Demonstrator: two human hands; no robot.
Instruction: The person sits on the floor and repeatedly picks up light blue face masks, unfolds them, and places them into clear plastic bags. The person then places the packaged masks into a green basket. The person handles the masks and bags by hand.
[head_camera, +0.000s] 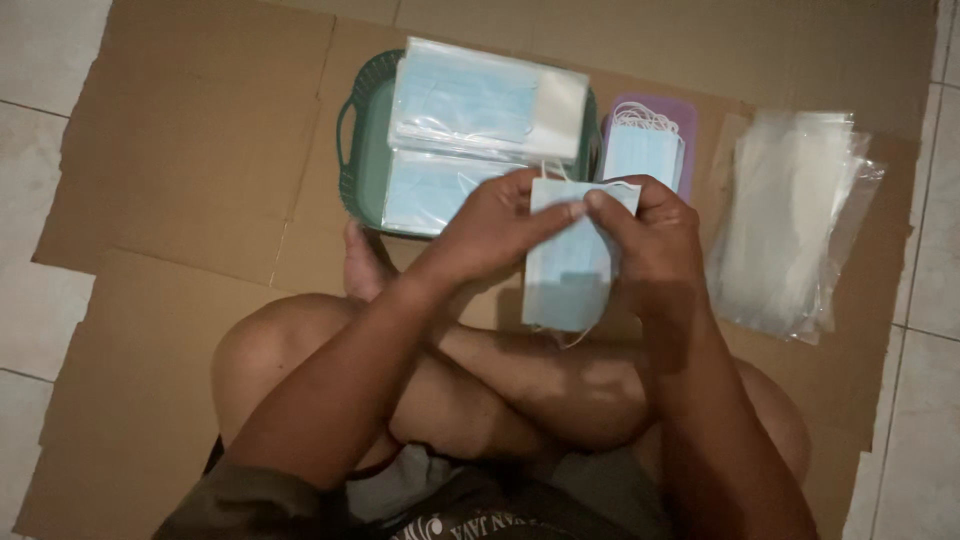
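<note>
Above crossed legs, both hands up and busy. Left hand (490, 225) and right hand (645, 235) meeting over a small stack of pale blue face masks (568, 275), fingers closed on its upper edge, thumbs pinching from either side, probably to keep the layers squared. Stack hanging upright between the hands, loose ear loops trailing at the bottom. Just behind, a green basket (352, 165) loaded with bagged masks (480, 100), close at hand. Beside it, a purple tray (685, 115) holding more loose masks (640, 150). Off to the right, a pile of clear plastic bags (790, 225) lying flat on cardboard sheets (180, 200), well within arm's reach.
</note>
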